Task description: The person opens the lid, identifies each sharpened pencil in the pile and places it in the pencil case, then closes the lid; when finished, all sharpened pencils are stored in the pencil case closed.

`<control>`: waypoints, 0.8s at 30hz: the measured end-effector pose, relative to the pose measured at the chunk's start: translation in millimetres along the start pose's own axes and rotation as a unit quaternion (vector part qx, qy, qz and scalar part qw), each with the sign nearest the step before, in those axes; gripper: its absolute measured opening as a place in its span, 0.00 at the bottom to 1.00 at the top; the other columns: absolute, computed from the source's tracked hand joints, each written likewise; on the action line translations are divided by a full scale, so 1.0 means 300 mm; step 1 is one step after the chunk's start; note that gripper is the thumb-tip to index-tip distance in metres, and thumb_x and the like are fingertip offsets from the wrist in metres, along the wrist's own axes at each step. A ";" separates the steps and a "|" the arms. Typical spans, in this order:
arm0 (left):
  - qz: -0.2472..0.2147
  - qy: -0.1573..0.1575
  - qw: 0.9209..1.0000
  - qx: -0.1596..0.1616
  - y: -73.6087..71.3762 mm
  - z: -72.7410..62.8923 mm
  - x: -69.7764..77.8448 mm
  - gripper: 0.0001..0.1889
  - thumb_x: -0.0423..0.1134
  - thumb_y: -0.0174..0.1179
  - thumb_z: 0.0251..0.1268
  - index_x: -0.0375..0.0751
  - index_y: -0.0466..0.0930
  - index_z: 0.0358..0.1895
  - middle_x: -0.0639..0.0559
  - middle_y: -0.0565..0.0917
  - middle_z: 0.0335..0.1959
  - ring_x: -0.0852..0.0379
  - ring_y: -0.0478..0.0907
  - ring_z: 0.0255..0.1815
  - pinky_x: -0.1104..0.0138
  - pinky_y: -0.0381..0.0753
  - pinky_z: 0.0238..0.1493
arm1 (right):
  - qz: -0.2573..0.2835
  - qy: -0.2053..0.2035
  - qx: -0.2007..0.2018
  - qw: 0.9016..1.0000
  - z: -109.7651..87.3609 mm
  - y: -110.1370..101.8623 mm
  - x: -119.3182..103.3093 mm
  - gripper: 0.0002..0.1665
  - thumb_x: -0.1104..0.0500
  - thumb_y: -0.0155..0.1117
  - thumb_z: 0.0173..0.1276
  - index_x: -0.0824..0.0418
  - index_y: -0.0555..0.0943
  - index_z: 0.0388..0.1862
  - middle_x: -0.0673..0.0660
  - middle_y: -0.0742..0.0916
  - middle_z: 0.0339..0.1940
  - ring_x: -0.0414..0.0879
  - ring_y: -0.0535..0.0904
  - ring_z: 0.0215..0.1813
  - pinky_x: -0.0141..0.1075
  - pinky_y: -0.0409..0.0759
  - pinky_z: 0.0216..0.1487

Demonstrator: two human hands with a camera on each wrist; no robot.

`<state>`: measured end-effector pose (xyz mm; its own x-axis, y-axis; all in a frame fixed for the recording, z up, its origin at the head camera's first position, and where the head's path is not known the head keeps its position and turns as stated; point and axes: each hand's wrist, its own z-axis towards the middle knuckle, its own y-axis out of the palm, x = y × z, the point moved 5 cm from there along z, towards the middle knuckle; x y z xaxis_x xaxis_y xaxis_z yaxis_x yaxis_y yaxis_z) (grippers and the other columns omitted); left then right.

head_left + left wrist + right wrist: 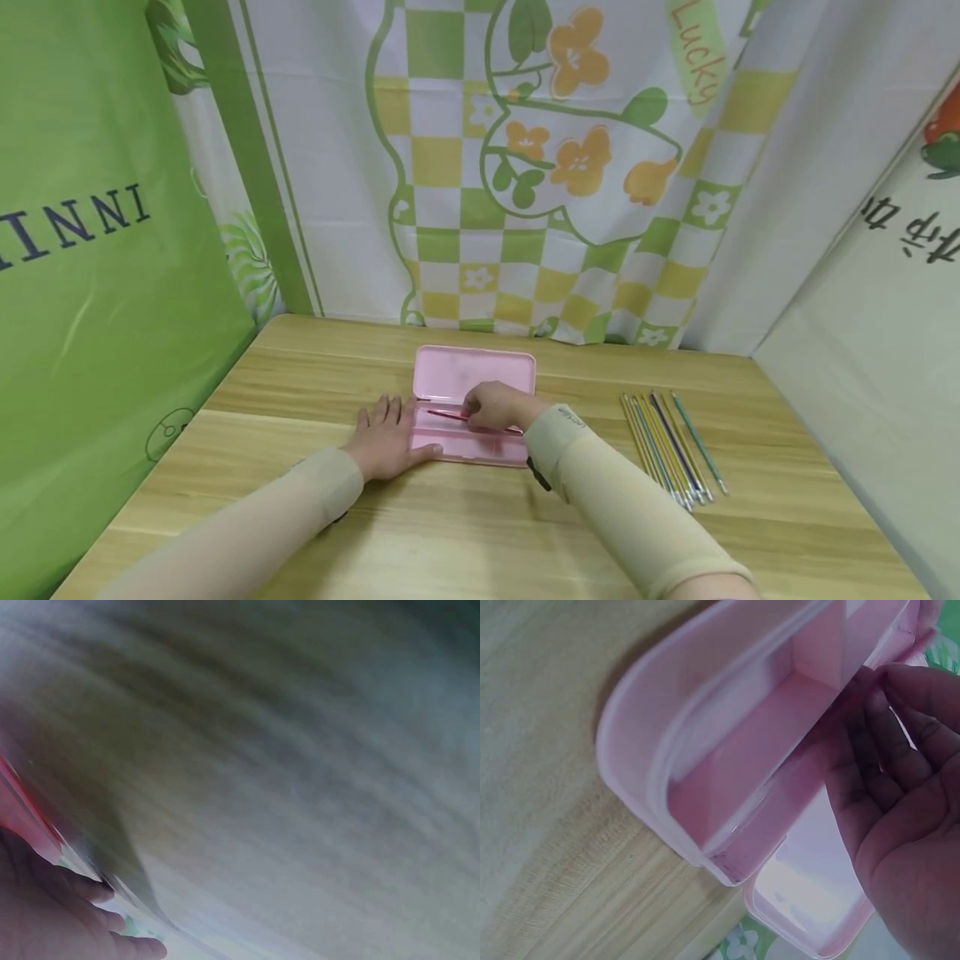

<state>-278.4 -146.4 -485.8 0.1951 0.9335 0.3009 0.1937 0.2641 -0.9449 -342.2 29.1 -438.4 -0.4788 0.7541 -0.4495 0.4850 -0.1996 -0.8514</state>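
Note:
A pink pencil case lies on the table with its lid folded back and its divided tray facing up. Over the tray's rear compartment, my right hand pinches a red pencil lengthwise between thumb and fingers. The right wrist view shows this hand close beside the compartment walls. My left hand is spread at the case's left end, its thumb reaching along the front edge. Only part of the left hand shows in its dim wrist view.
Several pencils in yellow, blue and dark colours lie side by side on the wooden table to the right. A green pencil lies at their right side. Patterned curtains hang behind and on both sides.

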 end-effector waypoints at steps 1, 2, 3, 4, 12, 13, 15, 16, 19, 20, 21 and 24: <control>-0.001 -0.001 1.000 0.000 -0.004 -0.002 0.003 0.56 0.72 0.51 0.71 0.30 0.45 0.82 0.25 0.52 0.80 0.27 0.41 0.81 0.31 0.36 0.75 | -0.003 0.001 0.002 1.000 0.000 0.000 0.000 0.04 0.65 0.68 0.70 0.56 0.86 0.37 0.49 0.87 0.36 0.44 0.80 0.44 0.43 0.79 0.59; 0.000 -0.001 1.000 0.001 -0.004 -0.001 0.003 0.55 0.72 0.51 0.71 0.30 0.45 0.82 0.25 0.52 0.80 0.28 0.41 0.81 0.31 0.37 0.75 | -0.006 0.002 0.003 1.000 0.000 0.000 0.000 0.04 0.65 0.68 0.70 0.57 0.86 0.36 0.49 0.86 0.35 0.44 0.80 0.44 0.43 0.79 0.59; -0.002 0.000 1.000 0.004 -0.006 -0.002 0.003 0.55 0.72 0.52 0.71 0.29 0.46 0.82 0.25 0.52 0.80 0.27 0.42 0.81 0.30 0.37 0.74 | -0.008 0.001 0.004 1.000 0.001 0.000 0.000 0.04 0.65 0.68 0.70 0.57 0.86 0.36 0.49 0.86 0.35 0.44 0.80 0.43 0.42 0.79 0.58; -0.002 0.000 1.000 0.004 -0.007 -0.003 0.004 0.55 0.72 0.52 0.71 0.29 0.46 0.82 0.25 0.52 0.80 0.27 0.42 0.81 0.30 0.37 0.74 | -0.010 0.000 0.004 1.000 0.000 0.001 0.001 0.04 0.65 0.67 0.70 0.57 0.86 0.36 0.49 0.86 0.35 0.44 0.80 0.43 0.42 0.79 0.58; 0.000 0.003 1.000 0.004 0.003 0.005 0.000 0.56 0.73 0.50 0.70 0.29 0.45 0.82 0.25 0.52 0.80 0.27 0.42 0.81 0.31 0.36 0.75 | 0.003 -0.003 0.034 0.999 -0.045 -0.057 0.041 0.06 0.66 0.66 0.70 0.60 0.87 0.41 0.51 0.88 0.39 0.45 0.81 0.45 0.43 0.80 0.57; 0.000 0.003 1.000 0.004 0.006 0.006 -0.002 0.57 0.74 0.50 0.70 0.29 0.45 0.82 0.25 0.51 0.80 0.27 0.41 0.81 0.31 0.36 0.75 | 0.009 -0.002 0.040 0.999 -0.057 -0.072 0.051 0.06 0.66 0.65 0.70 0.61 0.88 0.42 0.52 0.88 0.40 0.46 0.82 0.45 0.43 0.80 0.57; 0.004 0.006 1.000 0.006 0.015 0.012 -0.008 0.57 0.75 0.49 0.70 0.30 0.44 0.83 0.25 0.51 0.80 0.27 0.41 0.81 0.31 0.37 0.75 | 0.025 0.000 0.048 0.999 -0.081 -0.102 0.080 0.07 0.67 0.64 0.71 0.64 0.87 0.44 0.54 0.89 0.41 0.46 0.83 0.46 0.42 0.81 0.55; 0.005 0.006 1.000 0.005 0.020 0.014 -0.011 0.57 0.75 0.49 0.70 0.30 0.44 0.83 0.25 0.51 0.80 0.27 0.40 0.82 0.31 0.36 0.75 | 0.041 0.004 0.049 0.998 -0.094 -0.113 0.098 0.08 0.67 0.64 0.72 0.66 0.87 0.45 0.55 0.89 0.41 0.47 0.83 0.45 0.42 0.82 0.54; 0.006 0.008 1.000 0.009 0.032 0.020 -0.021 0.58 0.76 0.48 0.69 0.31 0.44 0.83 0.26 0.50 0.80 0.28 0.40 0.82 0.31 0.37 0.75 | 0.106 0.017 0.052 0.993 -0.134 -0.143 0.161 0.10 0.68 0.61 0.74 0.73 0.84 0.49 0.60 0.88 0.43 0.50 0.84 0.46 0.42 0.84 0.52; 0.007 0.009 1.000 0.011 0.036 0.022 -0.024 0.59 0.77 0.48 0.68 0.31 0.44 0.83 0.26 0.51 0.80 0.28 0.41 0.82 0.31 0.37 0.75 | 0.127 0.024 0.055 0.990 -0.148 -0.152 0.184 0.11 0.69 0.60 0.74 0.74 0.82 0.50 0.62 0.88 0.44 0.52 0.84 0.47 0.43 0.84 0.52; 0.006 0.008 1.000 0.011 0.039 0.023 -0.027 0.59 0.77 0.48 0.68 0.31 0.44 0.83 0.26 0.50 0.81 0.28 0.40 0.82 0.31 0.37 0.75 | 0.153 0.033 0.059 0.986 -0.162 -0.161 0.208 0.12 0.69 0.59 0.75 0.76 0.81 0.52 0.63 0.87 0.45 0.53 0.84 0.48 0.43 0.84 0.52; 0.002 0.009 1.000 0.018 0.045 0.027 -0.033 0.60 0.79 0.47 0.66 0.31 0.45 0.83 0.25 0.51 0.80 0.28 0.41 0.82 0.31 0.37 0.75 | 0.213 0.058 0.079 0.972 -0.207 -0.189 0.277 0.14 0.68 0.58 0.76 0.78 0.78 0.55 0.67 0.86 0.49 0.57 0.84 0.53 0.46 0.84 0.55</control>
<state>-285.5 -150.0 -502.6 0.2140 0.9300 0.2990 0.1587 0.2689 -0.9500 -364.1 141.9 -410.8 -0.1691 0.6451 -0.7452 0.4989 -0.5960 -0.6292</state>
